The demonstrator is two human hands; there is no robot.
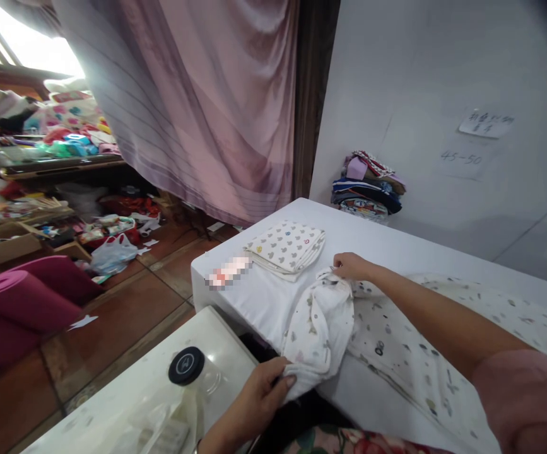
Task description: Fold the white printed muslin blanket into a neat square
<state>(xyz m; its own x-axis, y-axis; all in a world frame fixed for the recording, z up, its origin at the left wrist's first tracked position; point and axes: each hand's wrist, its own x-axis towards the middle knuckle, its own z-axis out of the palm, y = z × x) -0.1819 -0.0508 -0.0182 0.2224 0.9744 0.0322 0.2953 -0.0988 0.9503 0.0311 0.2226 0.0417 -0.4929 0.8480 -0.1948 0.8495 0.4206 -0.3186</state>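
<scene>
A white cloth with small printed shapes [320, 321] hangs bunched between my two hands at the near edge of the white-covered table [254, 299]. My left hand [266, 389] pinches its lower left corner, thumb on top. My right hand [351, 266] is closed on its upper edge, farther in over the table. More patterned cloth [410, 347] lies spread beneath my right forearm and off to the right. Beyond the bunched cloth rests a folded white cloth with grey prints [285, 247].
A second white table [112, 391] at the lower left holds a black-lidded container [187, 366] and plastic bags. Folded clothes [368, 186] are stacked by the wall. A pink roll [22, 302], boxes and a bag [113, 253] crowd the floor. A pink curtain [216, 94] hangs behind.
</scene>
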